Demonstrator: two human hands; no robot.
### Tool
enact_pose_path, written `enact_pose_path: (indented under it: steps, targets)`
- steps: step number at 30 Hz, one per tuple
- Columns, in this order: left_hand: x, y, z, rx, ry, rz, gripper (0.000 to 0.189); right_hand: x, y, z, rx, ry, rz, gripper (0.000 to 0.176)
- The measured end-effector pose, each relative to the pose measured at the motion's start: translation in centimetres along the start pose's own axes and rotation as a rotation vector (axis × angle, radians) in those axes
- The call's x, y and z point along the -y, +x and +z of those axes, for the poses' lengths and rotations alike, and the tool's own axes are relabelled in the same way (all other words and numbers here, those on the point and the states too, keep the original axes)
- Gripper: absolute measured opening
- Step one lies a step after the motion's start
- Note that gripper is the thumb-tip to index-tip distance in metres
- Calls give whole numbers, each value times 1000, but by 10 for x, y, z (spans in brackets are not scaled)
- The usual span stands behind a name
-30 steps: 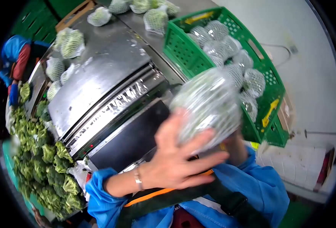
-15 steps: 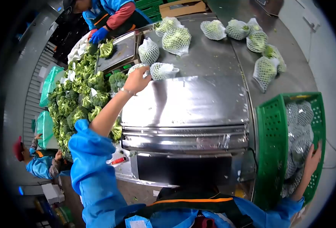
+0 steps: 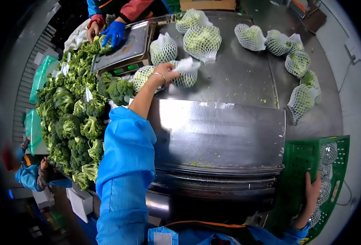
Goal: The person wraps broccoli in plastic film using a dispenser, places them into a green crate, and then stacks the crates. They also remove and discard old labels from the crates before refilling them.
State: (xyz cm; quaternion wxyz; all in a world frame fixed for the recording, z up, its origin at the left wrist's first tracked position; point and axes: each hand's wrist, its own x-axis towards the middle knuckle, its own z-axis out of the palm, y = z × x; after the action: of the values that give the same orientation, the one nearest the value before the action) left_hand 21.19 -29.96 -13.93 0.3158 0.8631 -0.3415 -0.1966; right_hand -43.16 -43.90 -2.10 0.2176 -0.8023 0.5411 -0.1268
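the person's left hand [image 3: 166, 74] has its fingers closed on the bunched white end of a foam-netted head [image 3: 185, 78], which rests on the steel table [image 3: 237, 77] just beyond the flat steel cover [image 3: 225, 136]; a second netted vegetable [image 3: 143, 78] lies right beside that wrist, and two more [image 3: 163, 50] [image 3: 203, 41] sit farther up; the right hand [image 3: 311, 188] is at the green crate [image 3: 296, 163], fingers against its left rim, though whether they grip it i cannot tell; film-wrapped heads [image 3: 328, 154] line the crate; a row of netted heads [image 3: 298, 63] curves along the table's right side; loose broccoli [image 3: 74, 122] is heaped at the left, beside a weighing scale [image 3: 127, 45]; across it, a co-worker's blue-gloved hand [image 3: 115, 32] is over a broccoli head at the edge of the heap.
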Motion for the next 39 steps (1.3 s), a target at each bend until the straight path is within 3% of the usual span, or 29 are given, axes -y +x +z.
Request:
enact_pose_path:
  steps: [2, 4, 8, 11, 12, 13, 14, 16, 18, 19, 20, 23, 24, 25, 26, 27, 28, 29, 30, 32, 34, 35, 37, 38, 39]
  targets:
    - [-28, -18, -12, 16, -191, -108, 24, 4, -1, -4, -2, -10, -12, 30]
    - [-36, -22, -26, 35, -150, 38, 21, -1, -2, -2, -25, -15, -22, 30]
    - [-111, -77, -82, 67, -132, 169, 20, 3, -3, -5, -73, -25, -38, 37]
    - [-150, -139, -118, -50, -177, 322, 23, 42, 0, 3, -433, -174, -386, 43]
    - [-156, -164, -126, -90, -105, 395, 24, 89, -6, 5, -276, 187, -319, 46]
    - [-161, -191, -129, -100, -76, 421, 24, 118, -9, 17, -228, 303, -424, 50]
    - [-150, -207, -120, -128, -90, 530, 22, 160, -19, 24, -166, 324, -576, 56]
    - [-138, -250, -96, -97, -159, 516, 20, 215, -32, 49, 43, 378, -916, 71]
    - [-112, -283, -59, -66, -233, 510, 20, 242, -44, 89, 129, 368, -1019, 75]
    - [-102, -297, -43, -20, -235, 438, 21, 240, -45, 107, 220, 243, -1004, 73]
    - [-105, -311, -33, 2, -414, 295, 24, 239, -53, 116, 203, 348, -971, 69]
    - [-97, -327, -28, -56, -366, 380, 45, 231, -56, 99, 199, 385, -944, 66]
    - [-108, -345, -44, -151, -172, 484, 50, 222, -58, 87, 145, 391, -869, 68]
    - [-105, -362, -52, -240, -45, 418, 48, 216, -66, 66, 102, 331, -760, 65]
    - [-98, -381, -58, -333, 85, 351, 46, 197, -70, 54, 20, 271, -668, 50]
    - [-85, -397, -59, -420, 361, 331, 41, 170, -74, 50, -46, 125, -519, 31]
    - [-72, -405, -56, -516, 637, 301, 36, 152, -82, 48, -73, -218, -420, 29]
    - [-57, -408, -46, -415, 683, 223, 32, 142, -91, 55, -40, -503, -346, 36]
    - [-57, -407, -33, -312, 737, 115, 37, 132, -97, 70, 13, -484, -352, 40]
    - [-54, -393, -16, -271, 720, 142, 39, 134, -101, 99, -55, -440, -462, 36]
    - [-57, -382, -21, -153, 477, 112, 36, 135, -98, 107, 78, -69, -303, 31]
    - [-60, -383, -31, -48, 274, -1, 34, 128, -98, 106, 45, 7, -308, 22]
    - [-68, -406, -60, 114, -111, -186, 30, 118, -113, 77, 408, 622, -88, 15]
    - [-72, -425, -73, 171, -293, -263, 27, 116, -123, 57, 454, 699, -90, 15]
    - [-65, -441, -78, 217, -483, -221, 26, 122, -132, 35, 443, 724, -92, 15]
